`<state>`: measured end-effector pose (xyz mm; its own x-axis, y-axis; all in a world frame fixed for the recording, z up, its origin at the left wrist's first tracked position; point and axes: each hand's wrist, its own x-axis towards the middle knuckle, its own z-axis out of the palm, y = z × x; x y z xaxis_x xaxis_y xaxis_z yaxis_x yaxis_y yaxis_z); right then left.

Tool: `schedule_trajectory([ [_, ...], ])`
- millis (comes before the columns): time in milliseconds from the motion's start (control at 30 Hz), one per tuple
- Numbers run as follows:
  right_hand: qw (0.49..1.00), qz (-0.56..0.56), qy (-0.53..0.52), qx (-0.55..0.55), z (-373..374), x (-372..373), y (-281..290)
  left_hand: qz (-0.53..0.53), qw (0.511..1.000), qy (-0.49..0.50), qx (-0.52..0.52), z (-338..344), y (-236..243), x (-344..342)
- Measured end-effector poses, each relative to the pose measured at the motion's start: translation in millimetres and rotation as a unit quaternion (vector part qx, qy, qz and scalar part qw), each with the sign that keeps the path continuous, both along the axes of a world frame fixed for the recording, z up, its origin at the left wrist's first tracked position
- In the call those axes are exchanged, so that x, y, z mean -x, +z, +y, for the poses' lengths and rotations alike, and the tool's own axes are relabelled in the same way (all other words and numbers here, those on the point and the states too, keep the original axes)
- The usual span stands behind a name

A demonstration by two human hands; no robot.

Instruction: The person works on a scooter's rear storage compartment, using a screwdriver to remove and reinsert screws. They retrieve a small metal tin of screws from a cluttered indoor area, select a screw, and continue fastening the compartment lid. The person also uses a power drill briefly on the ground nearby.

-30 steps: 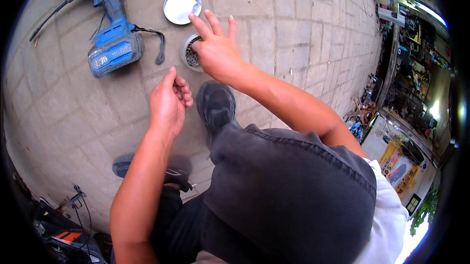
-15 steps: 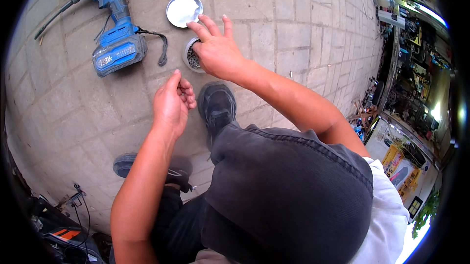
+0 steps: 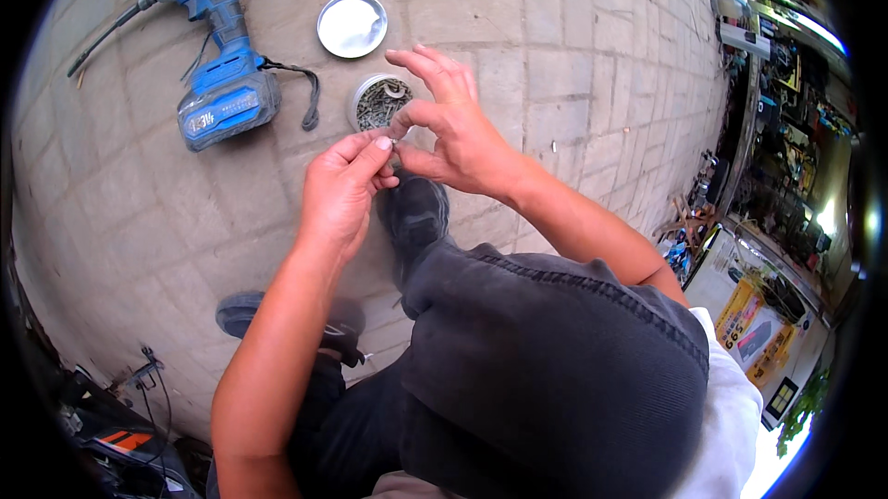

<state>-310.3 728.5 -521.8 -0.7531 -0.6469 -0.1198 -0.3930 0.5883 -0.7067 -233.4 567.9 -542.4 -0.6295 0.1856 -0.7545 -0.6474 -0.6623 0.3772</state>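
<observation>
Pinching a tiny piece (image 3: pixel 393 142) between its fingers, the left hand (image 3: pixel 338 189) is working just beside an open tub (image 3: pixel 354 109) of small grey bits (image 3: pixel 376 110). Right hand (image 3: pixel 458 143) is putting fingers to the piece; gripping or not, I cannot tell. Judgement: working directly over the tub is probably guarding best against drops. Labels: blue cordless driver (image 3: pixel 227 69) is bearing pale lettering; far right, yellow poster (image 3: pixel 740 319) is showing dark print.

We see the right hand (image 3: pixel 467 147), drawn nearer from the round container (image 3: pixel 355 112) of small grey pieces (image 3: pixel 375 107), now meeting the left hand (image 3: pixel 339 196), shifted rightward, fingertip to fingertip.
</observation>
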Motion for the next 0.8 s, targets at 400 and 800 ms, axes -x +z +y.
schedule_trajectory([
  [400,0.991,0.069,-0.079,-0.078,5,-12,-19,-0.086,0.996,0.020,0.000,-2,-9,-5],
  [800,0.986,-0.106,0.051,0.119,-74,13,59,-0.014,0.994,-0.011,-0.109,-77,39,0],
])
